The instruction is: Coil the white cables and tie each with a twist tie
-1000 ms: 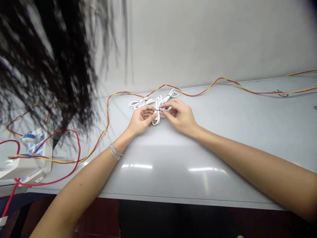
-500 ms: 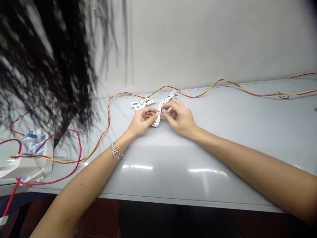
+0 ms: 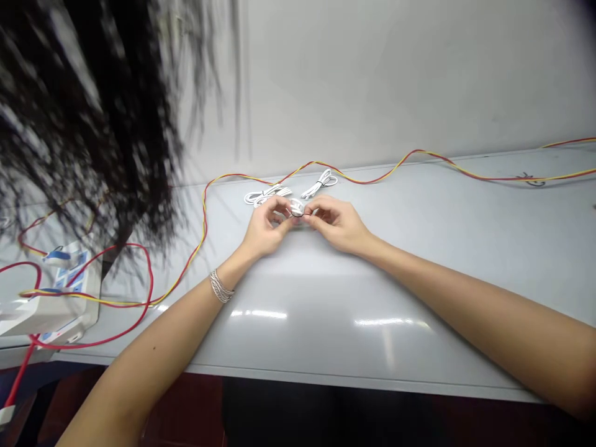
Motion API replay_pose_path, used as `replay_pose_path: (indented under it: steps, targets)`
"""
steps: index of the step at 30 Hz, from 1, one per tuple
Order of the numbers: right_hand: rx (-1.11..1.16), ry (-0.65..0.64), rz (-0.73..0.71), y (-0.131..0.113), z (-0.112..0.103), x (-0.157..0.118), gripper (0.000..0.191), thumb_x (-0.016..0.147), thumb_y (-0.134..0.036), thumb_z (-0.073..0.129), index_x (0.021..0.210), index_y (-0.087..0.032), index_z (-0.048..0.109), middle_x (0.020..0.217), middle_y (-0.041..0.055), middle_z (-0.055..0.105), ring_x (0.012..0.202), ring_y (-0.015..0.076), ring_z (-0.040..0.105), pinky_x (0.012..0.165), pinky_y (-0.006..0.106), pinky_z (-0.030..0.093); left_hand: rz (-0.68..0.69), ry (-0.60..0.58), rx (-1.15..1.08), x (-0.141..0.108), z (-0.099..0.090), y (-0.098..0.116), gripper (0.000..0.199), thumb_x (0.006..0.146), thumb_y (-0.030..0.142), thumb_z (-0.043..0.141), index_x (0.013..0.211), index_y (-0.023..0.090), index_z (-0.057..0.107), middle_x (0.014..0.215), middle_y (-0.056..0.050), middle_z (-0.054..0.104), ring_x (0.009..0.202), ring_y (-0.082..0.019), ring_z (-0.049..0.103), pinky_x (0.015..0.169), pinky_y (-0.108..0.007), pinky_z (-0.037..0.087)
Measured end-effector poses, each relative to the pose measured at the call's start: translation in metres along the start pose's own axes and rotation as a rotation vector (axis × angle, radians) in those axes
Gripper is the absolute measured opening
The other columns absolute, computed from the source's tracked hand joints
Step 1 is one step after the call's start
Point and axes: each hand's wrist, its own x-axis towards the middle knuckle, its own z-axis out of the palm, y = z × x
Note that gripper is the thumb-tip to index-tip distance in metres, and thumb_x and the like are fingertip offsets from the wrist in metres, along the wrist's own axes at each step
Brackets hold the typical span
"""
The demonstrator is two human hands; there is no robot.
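Observation:
Between my fingertips is a white cable bundle (image 3: 297,207), seen nearly end-on, with a thin black tie around it. My left hand (image 3: 269,226) is closed on the bundle from the left, thumb and fingers pinching. From the right, my right hand (image 3: 336,222) pinches at the black tie, its thumb and forefinger together. Just behind my left fingers lies a tied white cable coil (image 3: 266,194), partly hidden by them. Another tied white cable coil (image 3: 320,182) rests on the table behind my right fingers.
A twisted red and yellow wire (image 3: 379,179) runs along the back of the grey table (image 3: 326,298), near the wall. Power strips (image 3: 77,282) with red cords stand at the left. Dark hair (image 3: 88,124) blocks the upper left. A small dark wire tangle (image 3: 529,179) lies far right.
The held bundle has turned from lengthwise to nearly end-on towards me. My two hands have come slightly closer around it. The two coils on the table stay put.

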Motion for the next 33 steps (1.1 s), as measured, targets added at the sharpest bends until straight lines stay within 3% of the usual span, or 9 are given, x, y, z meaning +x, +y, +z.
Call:
replay_pose_path:
  steps: [5, 9, 13, 23, 27, 33]
  targets:
    - [0.232, -0.154, 0.211, -0.003, -0.003, 0.004, 0.036, 0.084, -0.053, 0.064, 0.081, -0.017, 0.066, 0.072, 0.0023, 0.061, 0.062, 0.0128, 0.052, 0.06, 0.028, 0.044, 0.139, 0.095, 0.193, -0.002, -0.001, 0.004, 0.011, 0.078, 0.017, 0.072, 0.084, 0.02, 0.063, 0.088, -0.003, 0.068, 0.085, -0.016, 0.062, 0.072, -0.031, 0.047]
    - [0.285, -0.185, 0.279, -0.005, -0.006, 0.005, 0.037, 0.081, -0.053, 0.067, 0.072, -0.017, 0.063, 0.064, 0.0007, 0.058, 0.06, 0.0127, 0.051, 0.059, 0.028, 0.041, 0.296, 0.143, 0.311, -0.004, 0.0, 0.008, 0.025, 0.078, 0.005, 0.067, 0.094, 0.024, 0.073, 0.091, -0.002, 0.067, 0.088, -0.017, 0.059, 0.076, -0.033, 0.047]
    - [0.289, -0.209, 0.311, -0.005, -0.006, 0.007, 0.036, 0.082, -0.051, 0.066, 0.069, -0.017, 0.063, 0.061, 0.0003, 0.058, 0.058, 0.0116, 0.049, 0.057, 0.027, 0.039, 0.462, 0.184, 0.402, -0.005, 0.001, 0.009, 0.028, 0.081, 0.001, 0.064, 0.088, 0.026, 0.077, 0.09, -0.001, 0.065, 0.089, -0.016, 0.059, 0.083, -0.036, 0.048]
    - [0.347, -0.172, 0.364, -0.008, -0.01, 0.008, 0.029, 0.074, -0.044, 0.075, 0.077, -0.015, 0.068, 0.066, 0.0011, 0.062, 0.057, 0.0109, 0.05, 0.054, 0.027, 0.035, 0.371, 0.213, 0.483, -0.004, 0.0, 0.004, 0.026, 0.078, 0.005, 0.067, 0.092, 0.025, 0.079, 0.088, -0.003, 0.065, 0.087, -0.018, 0.059, 0.082, -0.037, 0.049]
    - [0.315, -0.058, 0.36, -0.003, -0.003, 0.006, 0.027, 0.077, -0.042, 0.071, 0.079, -0.016, 0.064, 0.066, -0.0001, 0.058, 0.056, 0.0107, 0.049, 0.054, 0.027, 0.036, 0.349, 0.163, 0.5, -0.003, -0.002, 0.0, 0.026, 0.079, 0.007, 0.066, 0.094, 0.025, 0.079, 0.089, -0.003, 0.064, 0.086, -0.018, 0.059, 0.082, -0.037, 0.05]
    - [0.209, 0.033, 0.21, 0.005, 0.005, 0.002, 0.019, 0.082, -0.037, 0.063, 0.08, -0.018, 0.059, 0.074, 0.0004, 0.056, 0.061, 0.0116, 0.048, 0.056, 0.027, 0.039, 0.288, 0.015, 0.447, -0.005, -0.004, 0.002, 0.019, 0.081, 0.013, 0.067, 0.093, 0.024, 0.079, 0.088, -0.004, 0.066, 0.084, -0.018, 0.061, 0.081, -0.037, 0.051]
